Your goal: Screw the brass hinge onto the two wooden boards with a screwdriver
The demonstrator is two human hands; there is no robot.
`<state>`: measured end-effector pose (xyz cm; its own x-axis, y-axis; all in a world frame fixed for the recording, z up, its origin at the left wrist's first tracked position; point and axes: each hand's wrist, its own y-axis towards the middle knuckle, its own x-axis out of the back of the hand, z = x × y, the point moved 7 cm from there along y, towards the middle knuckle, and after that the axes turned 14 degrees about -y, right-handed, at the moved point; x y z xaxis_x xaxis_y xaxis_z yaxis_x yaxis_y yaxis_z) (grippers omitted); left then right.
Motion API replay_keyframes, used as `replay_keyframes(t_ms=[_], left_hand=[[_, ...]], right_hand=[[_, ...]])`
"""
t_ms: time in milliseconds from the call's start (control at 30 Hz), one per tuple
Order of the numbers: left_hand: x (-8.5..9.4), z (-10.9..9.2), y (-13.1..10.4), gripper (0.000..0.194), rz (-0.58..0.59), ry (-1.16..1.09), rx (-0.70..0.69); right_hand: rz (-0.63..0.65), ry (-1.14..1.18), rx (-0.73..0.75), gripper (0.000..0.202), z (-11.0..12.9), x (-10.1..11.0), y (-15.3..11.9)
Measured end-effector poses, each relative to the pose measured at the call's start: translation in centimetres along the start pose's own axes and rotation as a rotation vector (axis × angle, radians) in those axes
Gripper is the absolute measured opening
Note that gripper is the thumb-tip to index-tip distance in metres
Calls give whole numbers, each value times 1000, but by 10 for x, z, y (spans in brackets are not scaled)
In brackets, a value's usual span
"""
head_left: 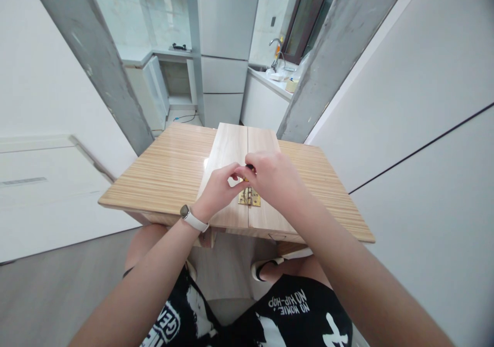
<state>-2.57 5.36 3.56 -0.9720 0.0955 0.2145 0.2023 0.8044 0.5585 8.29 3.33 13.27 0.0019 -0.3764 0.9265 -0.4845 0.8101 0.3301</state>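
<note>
A brass hinge [249, 198] is lying across the seam between two pale wood panels [231, 151] resting side by side on a striped wooden table [165, 172]. The left hand [216, 190] and right hand [272, 177] are meeting just above the hinge, fingertips pinching closed on a small dark item [250, 167], too hidden to identify. The right hand is covering the hinge's upper part. A white wristband [193, 218] is sitting on the left wrist. Beyond the table, white cabinets [224, 74] and a sink tap [277, 46] are standing well apart
</note>
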Motion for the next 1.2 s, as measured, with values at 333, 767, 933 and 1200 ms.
replay_keyframes(t_ms=[333,767,933,1200], left_hand=[[1,-6,5,19,164,-133,57],[-1,9,0,9,175,-138,56],[-2,3,1,11,126,-111,78],[-7,4,4,1,0,-162,100]], right_hand=[[10,90,196,16,9,-3,-4],[103,279,275,30,6,2,-5],[22,188,41,20,-8,3,-4],[5,-75,-64,18,-6,-6,0]])
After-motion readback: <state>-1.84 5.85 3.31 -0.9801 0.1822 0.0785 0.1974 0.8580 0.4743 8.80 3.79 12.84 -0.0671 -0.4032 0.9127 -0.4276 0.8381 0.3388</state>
